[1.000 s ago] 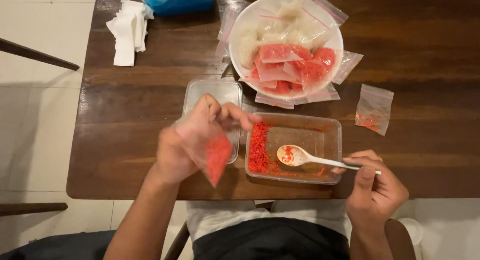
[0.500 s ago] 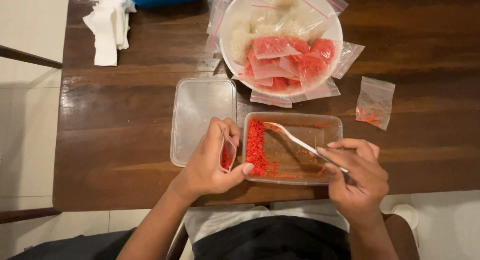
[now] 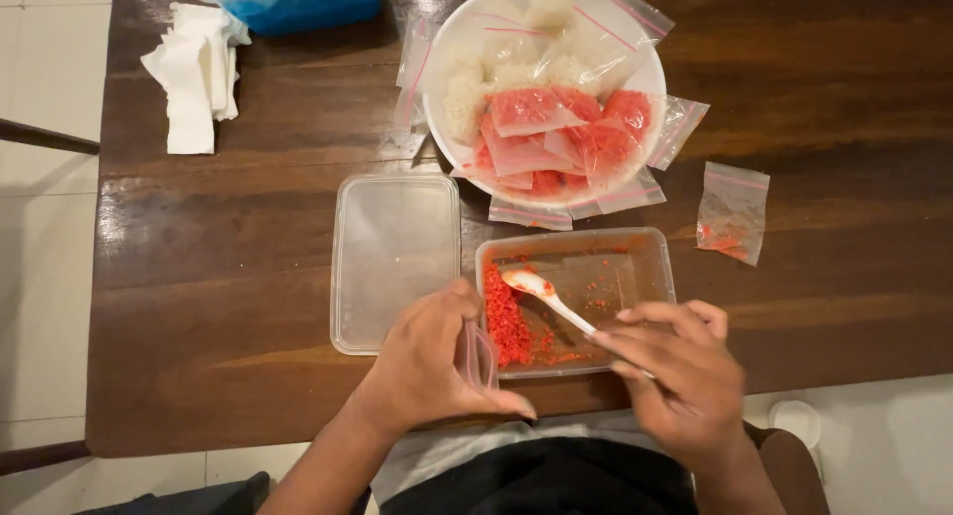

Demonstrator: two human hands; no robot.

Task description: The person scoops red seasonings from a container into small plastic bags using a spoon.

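- Left hand (image 3: 432,366), grip pinched on small clear bag (image 3: 476,356) at tray's near corner.
- Right hand (image 3: 680,376), grip closed on white spoon (image 3: 541,292) over red crumbs (image 3: 506,321) in clear tray (image 3: 650,262).
- Beyond: lid (image 3: 392,257), bowl (image 3: 447,39) of filled bags on desk (image 3: 844,108).

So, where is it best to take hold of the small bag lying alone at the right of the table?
Probably at the upper end of the small plastic bag, near its pink-lined sealed edge, coming from above. It lies flat on the wooden table with open space around it. The red crumbs sit in its lower corner, so the upper part looks flat and empty to pinch.
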